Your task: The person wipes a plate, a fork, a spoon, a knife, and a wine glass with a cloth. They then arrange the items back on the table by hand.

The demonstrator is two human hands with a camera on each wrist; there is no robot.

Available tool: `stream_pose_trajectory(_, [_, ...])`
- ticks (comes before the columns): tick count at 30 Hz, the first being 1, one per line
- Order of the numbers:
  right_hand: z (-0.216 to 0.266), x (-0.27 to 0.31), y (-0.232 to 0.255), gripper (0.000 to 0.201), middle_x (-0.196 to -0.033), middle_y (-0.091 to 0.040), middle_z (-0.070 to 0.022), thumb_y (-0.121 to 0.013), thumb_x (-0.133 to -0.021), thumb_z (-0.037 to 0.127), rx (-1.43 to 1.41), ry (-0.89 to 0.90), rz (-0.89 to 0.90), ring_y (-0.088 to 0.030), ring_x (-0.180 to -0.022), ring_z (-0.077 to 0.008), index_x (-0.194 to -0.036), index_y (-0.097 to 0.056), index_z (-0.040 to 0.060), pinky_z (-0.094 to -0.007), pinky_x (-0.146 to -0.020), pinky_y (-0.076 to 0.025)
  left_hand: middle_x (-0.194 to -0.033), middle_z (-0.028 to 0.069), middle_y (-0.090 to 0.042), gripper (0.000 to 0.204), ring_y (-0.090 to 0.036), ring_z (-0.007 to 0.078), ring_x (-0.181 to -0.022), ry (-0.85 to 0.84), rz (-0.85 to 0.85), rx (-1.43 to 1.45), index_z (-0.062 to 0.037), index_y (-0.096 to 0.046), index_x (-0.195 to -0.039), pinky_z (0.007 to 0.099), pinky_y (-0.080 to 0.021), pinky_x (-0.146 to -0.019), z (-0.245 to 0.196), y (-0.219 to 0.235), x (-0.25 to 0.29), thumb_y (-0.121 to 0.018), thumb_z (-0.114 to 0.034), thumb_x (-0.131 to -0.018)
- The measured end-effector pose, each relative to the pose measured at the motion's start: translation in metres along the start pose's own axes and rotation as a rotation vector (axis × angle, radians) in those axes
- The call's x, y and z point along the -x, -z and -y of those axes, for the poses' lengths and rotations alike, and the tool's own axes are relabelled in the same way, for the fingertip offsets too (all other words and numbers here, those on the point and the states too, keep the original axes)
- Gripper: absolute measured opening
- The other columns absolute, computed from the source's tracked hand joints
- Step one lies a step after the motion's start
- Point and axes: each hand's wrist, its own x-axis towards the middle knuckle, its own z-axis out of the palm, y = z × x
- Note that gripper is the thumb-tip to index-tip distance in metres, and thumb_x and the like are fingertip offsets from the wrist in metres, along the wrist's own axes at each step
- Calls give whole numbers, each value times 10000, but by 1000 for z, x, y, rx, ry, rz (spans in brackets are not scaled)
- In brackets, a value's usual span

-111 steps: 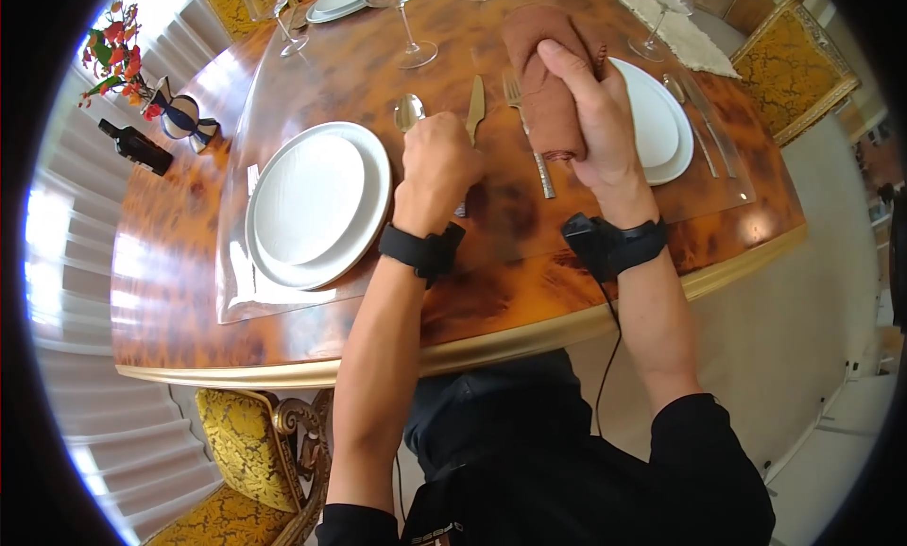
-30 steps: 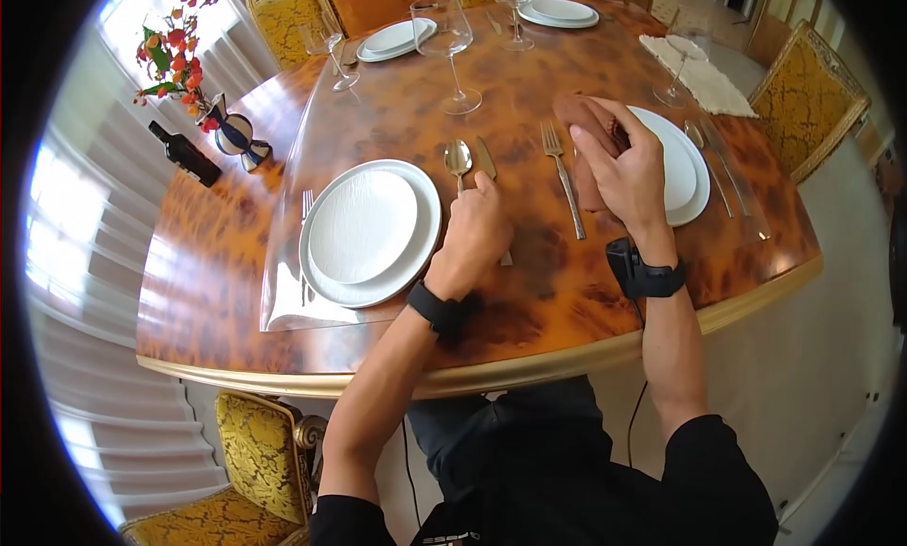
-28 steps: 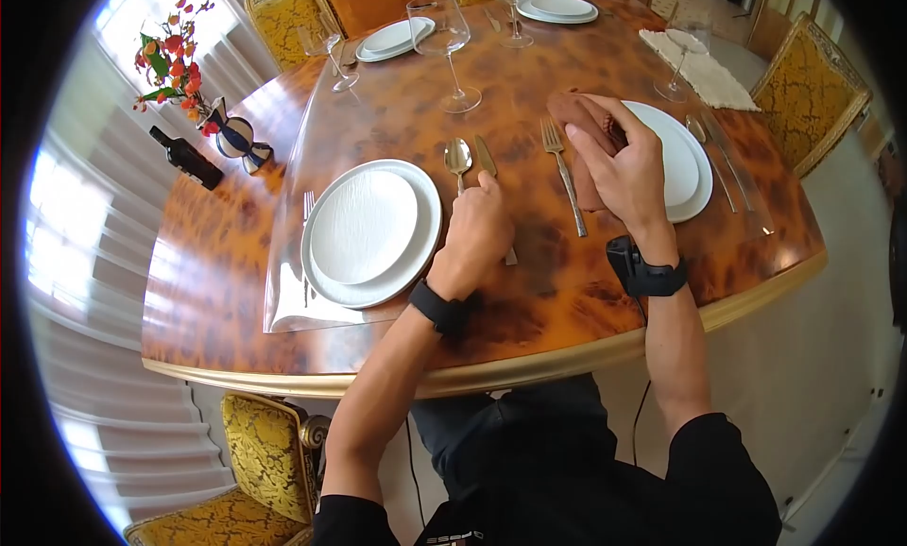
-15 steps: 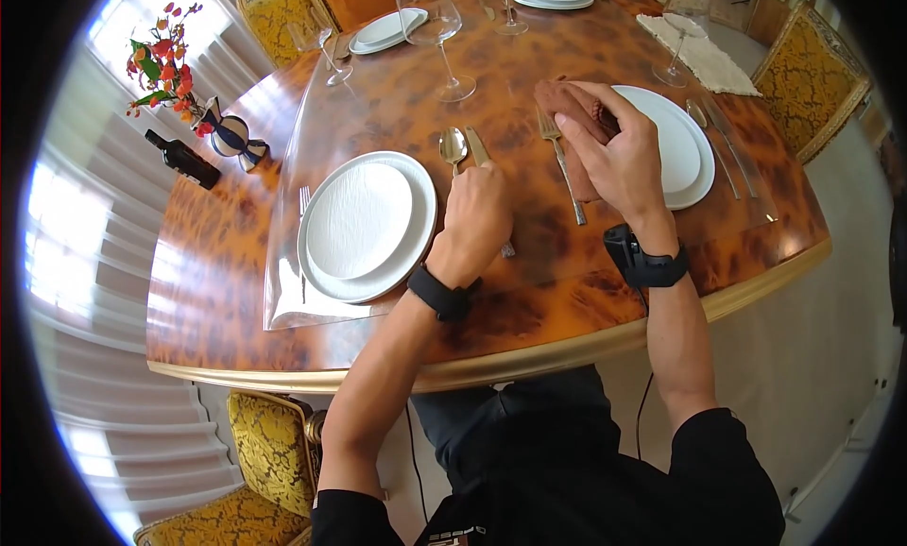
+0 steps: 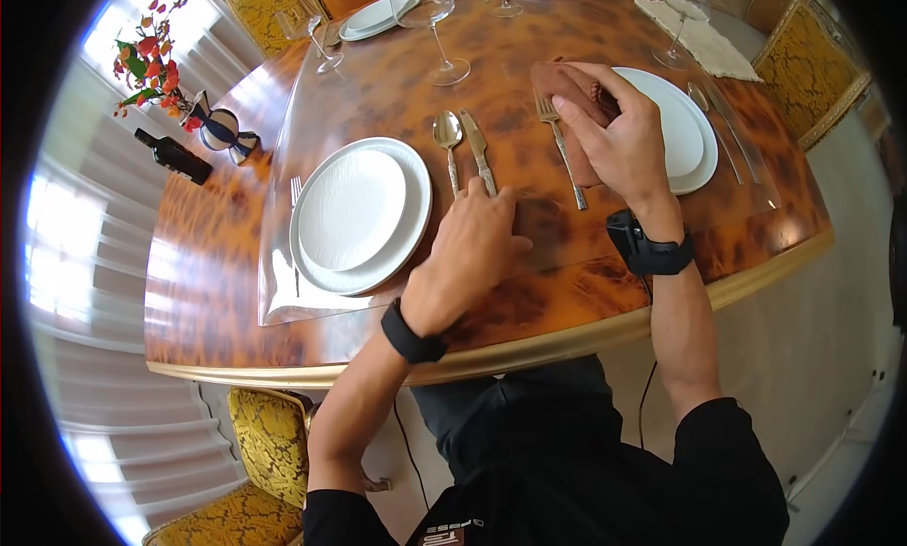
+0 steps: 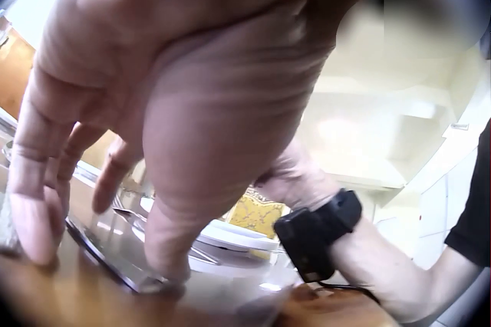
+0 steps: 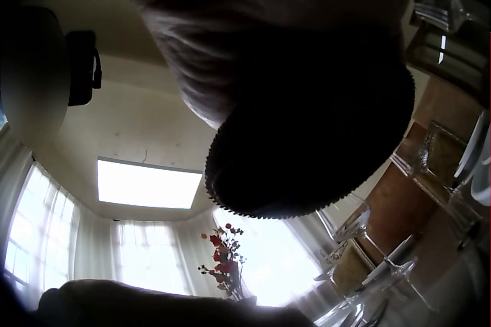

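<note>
Napkin (image 5: 573,97) is gripped by curled R hand (image 5: 619,145) fingers at 1 o'clock; L hand (image 5: 477,239) fingers released, flat on bench (image 5: 567,272), knife (image 5: 478,150) touched.

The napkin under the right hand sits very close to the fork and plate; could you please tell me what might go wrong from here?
The right hand presses the brown napkin between the fork and the plate, so tugging it might knock the fork askew or drag cloth onto the plate's rim. The left hand rests at the knife handle; a slip could push it against the spoon.
</note>
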Motion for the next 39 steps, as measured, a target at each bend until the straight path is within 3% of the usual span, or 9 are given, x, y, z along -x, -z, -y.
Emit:
stream_pose_trajectory(12, [3,-1,-1,321,-938,-726,-153,-732,-861,206,30,-31,40,-705,-840,-269,-1136,-687,47,-343,-769,-545,-939,265,-599,125,-607,416,-938,-43,-38,-26,47,-646,-861,483,-508,-828,12,-12,5,-715,-23,-785])
stream_pose_trajectory(20, [9,-1,1,324,-944,-710,-163,-734,-840,171,71,-14,50,-690,-849,-296,-1137,-686,51,-352,-770,-537,-939,254,-621,244,-621,439,-894,-32,-31,26,41,-647,-980,496,-497,-793,3,6,3,-724,-96,-793])
stream_pose_trajectory(25, [17,-1,2,330,-915,-673,-133,-748,-795,121,63,35,26,-651,-840,-338,-1118,-689,93,-382,-736,-522,-919,270,-683,428,-676,427,-859,66,-79,-35,44,-633,-1144,477,-533,-756,6,56,-64,-748,-200,-812])
stream_pose_trajectory(28, [19,-1,4,337,-901,-663,-118,-760,-785,128,59,-11,45,-657,-824,-327,-1113,-690,102,-385,-710,-526,-926,269,-700,550,-698,403,-902,117,-200,-57,49,-622,-1171,448,-538,-795,50,66,-125,-743,-360,-824])
stream_pose_trajectory(30, [20,-1,5,333,-880,-657,-108,-763,-781,132,44,-42,47,-659,-797,-318,-1106,-692,106,-380,-688,-528,-948,267,-710,649,-705,377,-907,291,-200,-77,87,-628,-1106,429,-528,-829,91,57,-173,-749,-477,-809])
stream_pose_trajectory(33, [17,-2,3,320,-860,-652,-98,-762,-778,135,2,-28,14,-660,-763,-314,-1090,-695,122,-382,-660,-531,-1045,248,-704,692,-694,319,-971,466,-105,59,118,-611,-1131,413,-524,-844,120,57,-209,-736,-494,-834])
stream_pose_trajectory(35, [14,-2,5,311,-854,-652,-95,-760,-777,139,0,2,-21,-660,-749,-315,-1080,-693,135,-386,-649,-535,-1153,207,-669,718,-656,267,-999,463,60,151,121,-565,-1232,376,-525,-815,199,30,-255,-717,-477,-865])
stream_pose_trajectory(37, [14,-2,7,310,-864,-650,-89,-757,-775,145,5,-12,-24,-659,-739,-318,-1077,-684,153,-393,-636,-541,-1150,163,-667,599,-639,230,-949,437,-200,417,76,-603,-1215,333,-513,-758,175,22,-247,-684,-430,-906])
stream_pose_trajectory(39, [14,0,9,336,-891,-649,-99,-780,-786,124,31,-15,-38,-659,-757,-296,-1111,-695,116,-367,-666,-537,-1069,137,-693,485,-641,195,-915,413,-305,628,32,-648,-1146,300,-487,-723,214,4,-280,-660,-402,-931])
